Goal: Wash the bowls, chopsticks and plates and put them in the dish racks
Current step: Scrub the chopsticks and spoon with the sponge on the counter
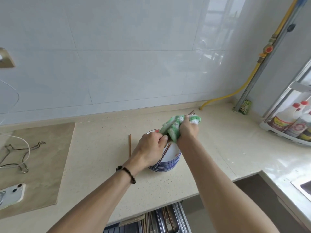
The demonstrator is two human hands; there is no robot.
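At the far left, a white phone (11, 193) lies near the front edge of a tan mat (42, 165). A bent wire hanger (20, 153) and a thin white cord (25, 143) lie on the mat too. Right of the mat there is a wide bare strip of the pale speckled stone counter (94, 165), open all the way from the wall to the front edge.

Next, one brown wooden chopstick (130, 145) lies flat on the counter, just left of the stack of white bowls with blue stripes (168, 163). The stack sits in the middle of the counter, well back from the front edge. More brown chopsticks (165, 151) lean inside the top bowl.

The left hand (149, 148), with a dark bead bracelet (126, 172) on the wrist, is over the bowls. Its fingers are curled and pinch the near ends of some chopsticks. The right hand (187, 130) is closed tight around a green and white dish cloth (175, 126). The cloth wraps those chopsticks, and their tips poke out past it toward the wall.

Below the front edge, an open metal dish rack drawer (161, 219) shows some utensils I cannot name.

To the right the counter is bare up to a yellow hose (223, 96) at the wall, then a white rack of sauce bottles (289, 123). A sink corner (304, 187) shows at the far right.
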